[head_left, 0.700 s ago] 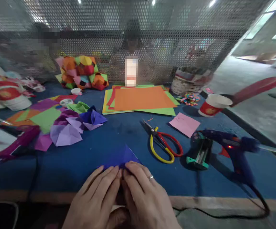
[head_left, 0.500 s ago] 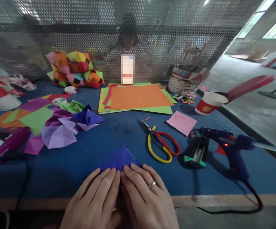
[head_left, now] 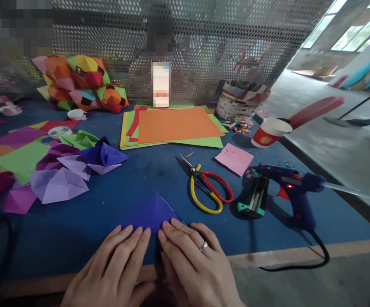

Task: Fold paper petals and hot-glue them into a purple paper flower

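Observation:
A dark blue sheet of origami paper [head_left: 154,209], folded to a triangle with its point facing away from me, lies flat near the table's front edge. My left hand [head_left: 116,260] rests its outstretched fingertips on the paper's near left part. On the near right part, my right hand [head_left: 194,260], with a ring on one finger, presses with extended fingers. The lower edge of the paper is partly hidden under my fingers. Scissors [head_left: 200,183] with one yellow and one red handle lie beyond my right hand. Folded blue and lilac paper pieces [head_left: 103,155] sit to the left.
A glue gun [head_left: 293,183] with a glowing red light leans on a black and green holder [head_left: 254,200] at right. Behind are a pink paper square [head_left: 234,158], a paper cup [head_left: 270,131], stacked coloured sheets [head_left: 178,125] and assembled paper shapes [head_left: 82,81].
My left hand has slid a little leftward, opening a gap between the two hands. More of the blue paper shows, and the camera view has shifted slightly right.

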A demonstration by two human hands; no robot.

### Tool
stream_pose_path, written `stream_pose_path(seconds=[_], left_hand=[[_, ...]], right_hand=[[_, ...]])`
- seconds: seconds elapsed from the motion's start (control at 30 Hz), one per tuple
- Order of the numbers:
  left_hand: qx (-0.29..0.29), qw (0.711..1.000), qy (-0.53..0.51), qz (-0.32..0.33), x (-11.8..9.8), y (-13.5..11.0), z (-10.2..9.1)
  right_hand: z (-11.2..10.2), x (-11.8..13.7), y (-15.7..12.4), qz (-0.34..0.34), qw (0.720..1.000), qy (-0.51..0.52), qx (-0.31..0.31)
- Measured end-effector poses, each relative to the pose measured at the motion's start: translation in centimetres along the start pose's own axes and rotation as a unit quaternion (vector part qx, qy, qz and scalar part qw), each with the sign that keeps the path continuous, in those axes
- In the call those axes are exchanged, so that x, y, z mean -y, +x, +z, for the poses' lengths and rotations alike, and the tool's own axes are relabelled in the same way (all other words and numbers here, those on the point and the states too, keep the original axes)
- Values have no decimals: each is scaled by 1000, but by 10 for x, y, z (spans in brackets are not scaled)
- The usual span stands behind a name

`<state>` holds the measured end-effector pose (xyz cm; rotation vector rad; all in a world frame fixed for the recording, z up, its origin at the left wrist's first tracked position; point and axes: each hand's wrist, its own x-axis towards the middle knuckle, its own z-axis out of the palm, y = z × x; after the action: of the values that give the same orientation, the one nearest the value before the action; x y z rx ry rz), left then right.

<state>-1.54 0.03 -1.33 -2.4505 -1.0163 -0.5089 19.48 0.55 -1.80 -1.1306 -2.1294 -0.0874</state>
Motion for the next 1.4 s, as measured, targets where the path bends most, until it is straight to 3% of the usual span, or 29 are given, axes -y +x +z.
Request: stream_pose_path(seconds=[0.27,0.47,0.57,0.67,0.73,0.87,0.97,1.1,1.3,1.33,1.4], left_hand=[[13,1000,-17,-1,6,-8,-1],[13,998,-10,-62,19,-35,0],[23,997,-21,-72,24,-35,-5],[10,993,-68,-101,30,-11,-10],[32,985,-108,-131,35,16,-9],[140,959,-176,-176,47,77,-1],[246,921,-250,-173,55,109,3],[324,883,-288,-178,62,126,3],[326,871,-327,-166,64,131,-8],[339,851,-363,-172,65,132,-9],[377,782,-464,-177,68,131,-10]], right_hand=[[-14,-1,-4,-6,999,-34,14],[-22,-3,-7,10,999,-31,-9],[-24,-3,-7,5,999,-27,-22],[-22,-1,-7,3,999,-23,-34],[-20,1,-8,8,999,-22,-41],[-20,2,-9,13,999,-22,-45],[-22,2,-10,7,1000,-20,-22],[-23,2,-12,12,1000,-17,-18],[-24,3,-11,5,1000,-11,-19],[-25,3,-10,5,1000,-9,-16],[-26,2,-9,-2,1000,-6,-11]])
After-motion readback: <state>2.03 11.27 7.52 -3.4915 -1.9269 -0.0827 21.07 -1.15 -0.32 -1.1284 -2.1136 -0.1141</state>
